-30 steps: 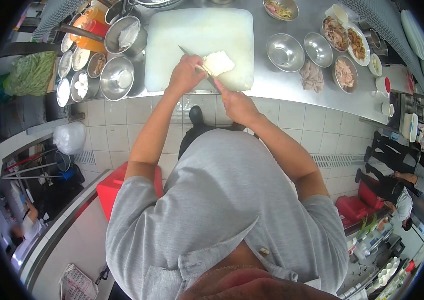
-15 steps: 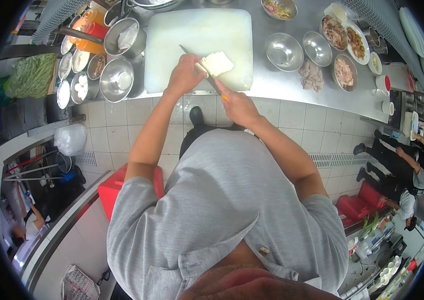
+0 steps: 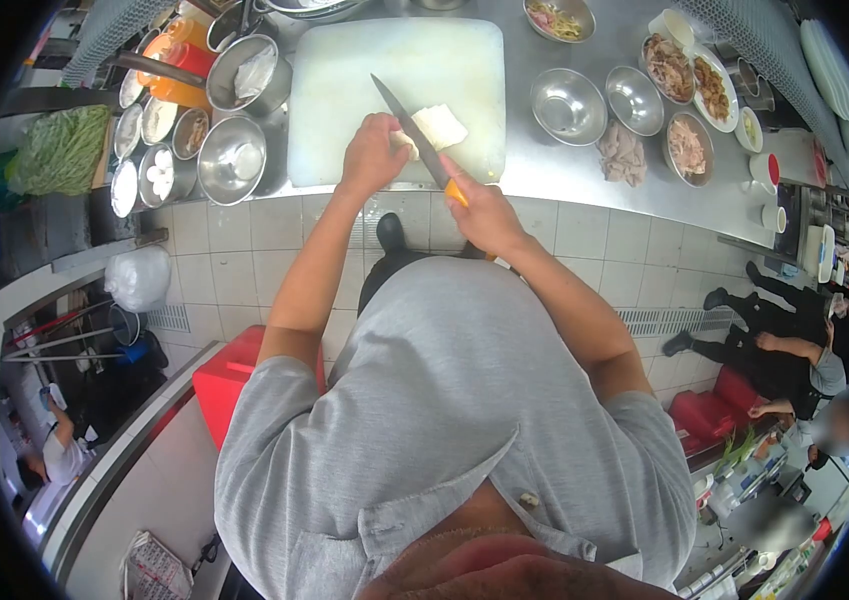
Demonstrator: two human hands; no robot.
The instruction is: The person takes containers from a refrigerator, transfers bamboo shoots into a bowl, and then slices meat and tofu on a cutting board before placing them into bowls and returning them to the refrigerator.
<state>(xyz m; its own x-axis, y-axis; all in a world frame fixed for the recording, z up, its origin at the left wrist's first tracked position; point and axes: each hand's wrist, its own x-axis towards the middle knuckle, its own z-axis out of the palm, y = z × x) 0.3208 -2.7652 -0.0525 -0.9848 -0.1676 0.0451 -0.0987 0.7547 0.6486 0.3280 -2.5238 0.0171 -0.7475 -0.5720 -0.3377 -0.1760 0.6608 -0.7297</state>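
My right hand is closed round the yellow handle of a knife. Its blade points up and left over the white cutting board and crosses beside a pale white block, which looks like tofu. My left hand lies on the near side of the board with its fingers curled and thumb bent. They rest against a smaller white piece on the left of the blade. The blade and fingertips partly hide that piece.
Metal bowls, including one bowl, crowd the left of the board. On the right are another bowl, a crumpled cloth and bowls of sliced meat. Co-workers stand far right; a red stool is beside me.
My right hand has shifted slightly right, and the knife has lifted so more of its blade shows above the block. My left hand has barely moved. People at the right have moved.
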